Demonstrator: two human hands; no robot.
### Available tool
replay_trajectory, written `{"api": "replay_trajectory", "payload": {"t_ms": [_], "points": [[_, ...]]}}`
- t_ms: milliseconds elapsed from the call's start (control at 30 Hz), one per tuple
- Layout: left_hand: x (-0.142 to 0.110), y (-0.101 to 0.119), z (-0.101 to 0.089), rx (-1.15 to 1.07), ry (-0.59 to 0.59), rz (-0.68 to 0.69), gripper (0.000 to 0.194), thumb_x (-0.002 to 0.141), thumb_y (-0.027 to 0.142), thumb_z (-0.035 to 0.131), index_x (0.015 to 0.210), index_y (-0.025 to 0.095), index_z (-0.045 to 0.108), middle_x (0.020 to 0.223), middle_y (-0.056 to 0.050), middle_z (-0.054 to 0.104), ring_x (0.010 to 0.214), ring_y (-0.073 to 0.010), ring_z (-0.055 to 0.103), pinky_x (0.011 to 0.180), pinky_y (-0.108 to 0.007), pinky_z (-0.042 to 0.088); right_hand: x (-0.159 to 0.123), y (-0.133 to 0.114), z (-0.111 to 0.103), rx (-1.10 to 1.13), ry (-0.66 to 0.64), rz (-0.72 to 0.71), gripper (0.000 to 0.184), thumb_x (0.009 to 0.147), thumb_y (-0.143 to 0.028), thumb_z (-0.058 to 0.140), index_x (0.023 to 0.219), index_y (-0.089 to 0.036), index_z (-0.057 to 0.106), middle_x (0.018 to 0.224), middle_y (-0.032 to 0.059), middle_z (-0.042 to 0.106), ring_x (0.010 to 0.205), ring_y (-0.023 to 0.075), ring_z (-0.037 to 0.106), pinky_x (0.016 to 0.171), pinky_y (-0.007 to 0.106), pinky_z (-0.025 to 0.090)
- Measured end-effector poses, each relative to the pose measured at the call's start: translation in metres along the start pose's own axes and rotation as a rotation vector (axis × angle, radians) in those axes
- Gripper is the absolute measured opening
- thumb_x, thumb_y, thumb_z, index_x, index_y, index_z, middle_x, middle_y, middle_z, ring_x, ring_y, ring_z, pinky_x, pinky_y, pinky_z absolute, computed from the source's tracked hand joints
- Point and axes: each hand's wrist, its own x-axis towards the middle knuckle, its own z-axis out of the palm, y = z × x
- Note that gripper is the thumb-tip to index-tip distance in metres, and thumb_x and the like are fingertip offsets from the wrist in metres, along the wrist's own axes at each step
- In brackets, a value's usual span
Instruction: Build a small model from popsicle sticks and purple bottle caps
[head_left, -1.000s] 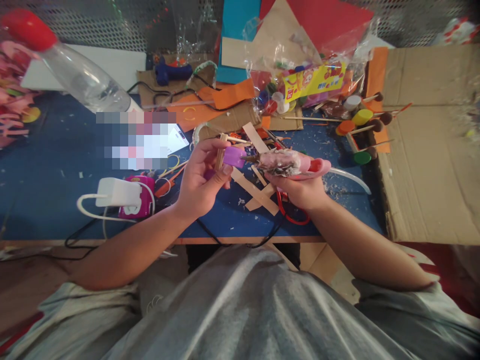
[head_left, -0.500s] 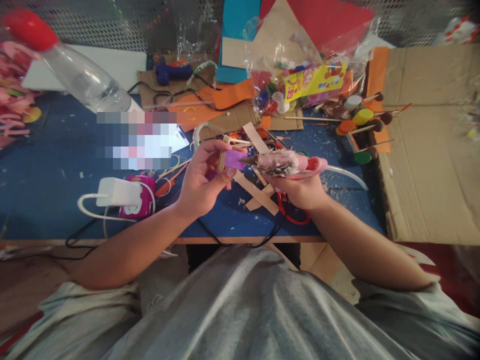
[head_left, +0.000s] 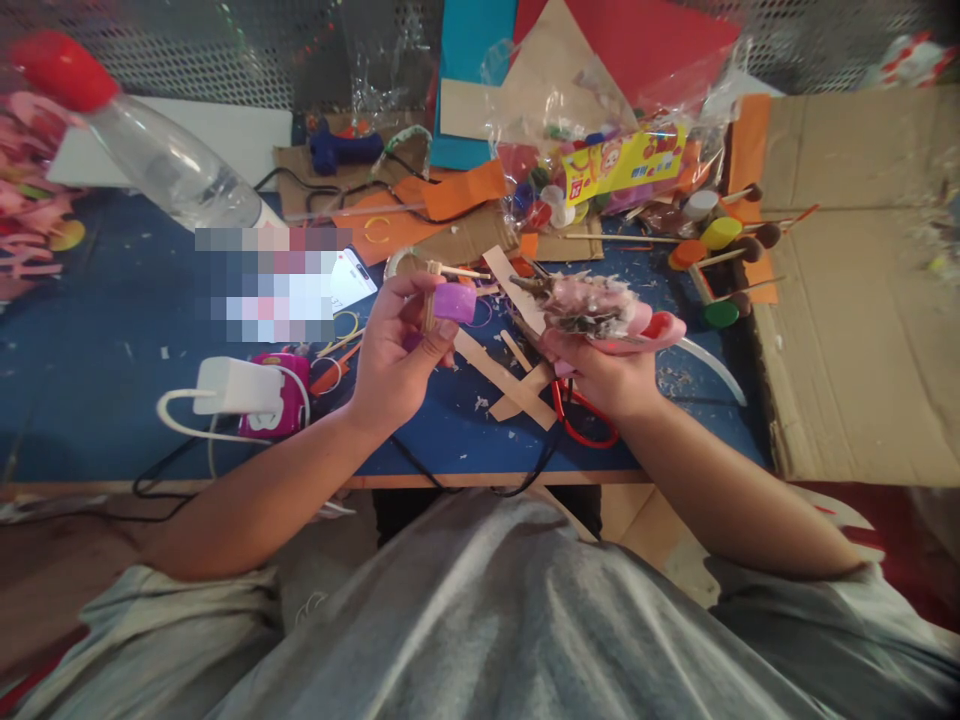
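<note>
My left hand (head_left: 399, 345) is closed on a small craft piece of wooden sticks with a purple cap (head_left: 454, 301) at its side; fingers cover much of it. My right hand (head_left: 600, 375) grips a pink hot glue gun (head_left: 592, 310), its barrel crusted with whitish residue and its nozzle pointing left, apart from the purple cap. A clear glue stick (head_left: 716, 368) sticks out of the gun's rear. Below, between the hands, lie crossed cardboard strips (head_left: 517, 385) and red-handled scissors (head_left: 589, 420).
A white charger plug (head_left: 236, 385) sits on a magenta box at left, near a lit phone (head_left: 352, 280) and a tilted red-capped bottle (head_left: 172, 165). Paint pots (head_left: 686, 254) with brushes stand right, beside a large cardboard sheet (head_left: 855, 330). A plastic bag (head_left: 622, 170) lies behind.
My right hand has drawn the glue gun to the right, so its nozzle has come away from the purple cap. The left hand has shifted slightly left with the craft piece.
</note>
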Motion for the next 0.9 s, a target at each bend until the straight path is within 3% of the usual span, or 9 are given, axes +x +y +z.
{"api": "replay_trajectory", "payload": {"t_ms": [100,200,367,533,767,900], "points": [[-0.001,-0.001,0.002,0.018,-0.002,-0.015,0.053,0.097,0.061,0.094,0.135,0.034,0.068,0.110,-0.001,0.083,0.060,-0.0098,0.061,0.054,-0.027,0.055,-0.001,0.001,0.001,0.078,0.062,-0.043,0.033,0.095,-0.061,0.087,0.111,-0.032,0.085,0.124,0.0114,0.088,0.130,0.0432,0.083,0.102,0.063,0.076],[-0.002,-0.002,0.004,0.018,-0.006,-0.015,0.053,0.097,0.061,0.094,0.134,0.034,0.069,0.104,0.000,0.081,0.059,-0.0090,0.059,0.053,-0.025,0.055,0.000,-0.003,0.000,0.063,0.032,-0.046,0.030,0.094,-0.060,0.089,0.106,-0.032,0.086,0.115,0.0114,0.089,0.127,0.0431,0.084,0.101,0.064,0.076],[-0.003,-0.001,0.007,-0.003,-0.014,-0.022,0.050,0.095,0.057,0.097,0.132,0.032,0.072,0.097,0.001,0.075,0.059,-0.0082,0.059,0.049,-0.021,0.051,0.001,-0.011,0.000,0.001,0.023,-0.069,0.028,0.092,-0.056,0.091,0.104,-0.032,0.087,0.109,0.0082,0.087,0.113,0.0367,0.085,0.102,0.060,0.075],[-0.003,0.000,0.008,0.016,-0.014,-0.032,0.053,0.092,0.059,0.099,0.128,0.031,0.072,0.093,0.002,0.071,0.061,-0.0089,0.059,0.047,-0.020,0.049,0.001,-0.019,0.004,-0.058,0.006,-0.091,0.020,0.093,-0.049,0.089,0.099,-0.030,0.085,0.096,0.0053,0.085,0.090,0.0287,0.082,0.091,0.051,0.074],[-0.002,0.007,0.009,-0.015,-0.024,-0.085,0.053,0.094,0.059,0.097,0.131,0.030,0.073,0.097,0.000,0.079,0.055,-0.0076,0.060,0.047,-0.022,0.050,0.000,-0.016,0.004,-0.087,0.031,-0.120,0.019,0.091,-0.046,0.092,0.091,-0.029,0.084,0.093,0.0062,0.084,0.092,0.0297,0.082,0.088,0.049,0.074],[-0.002,0.011,0.011,-0.039,-0.052,-0.106,0.053,0.094,0.058,0.098,0.132,0.028,0.075,0.094,0.001,0.079,0.054,-0.0066,0.059,0.048,-0.021,0.050,0.000,-0.015,0.004,-0.044,0.033,-0.092,0.019,0.093,-0.043,0.091,0.101,-0.027,0.086,0.098,0.0068,0.085,0.091,0.0286,0.083,0.089,0.049,0.073]]}}
